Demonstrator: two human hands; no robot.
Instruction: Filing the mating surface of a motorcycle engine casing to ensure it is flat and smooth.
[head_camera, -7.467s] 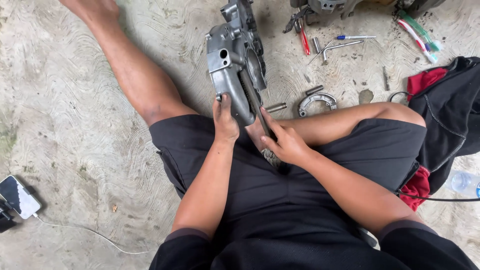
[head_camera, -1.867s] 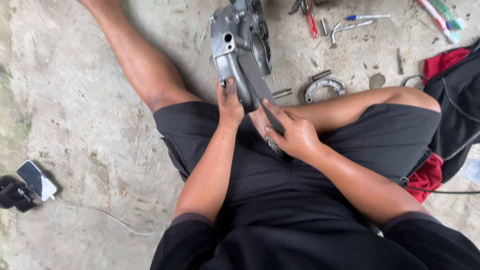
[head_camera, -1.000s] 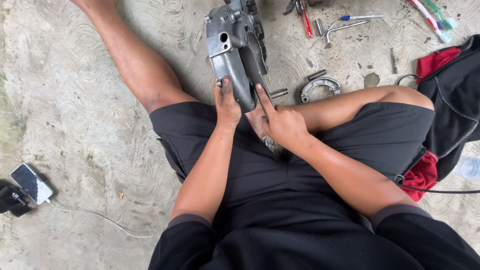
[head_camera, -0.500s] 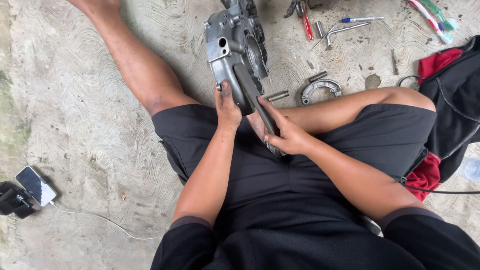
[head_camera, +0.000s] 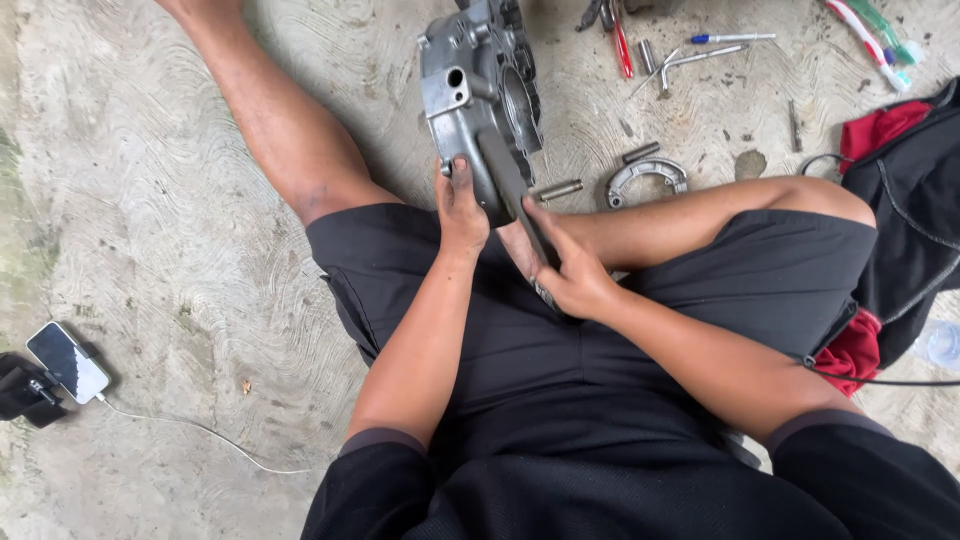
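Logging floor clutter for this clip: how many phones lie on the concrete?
1. A phone lies at the left edge of the floor, a white cable plugged in, beside a dark object. Others may be hidden beyond the frame.

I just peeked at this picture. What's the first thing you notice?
A big grey metal engine case stands on the concrete floor between the person's legs. The left hand steadies its lower edge, and the right hand presses a flat file against it. Small tools lie scattered beyond.
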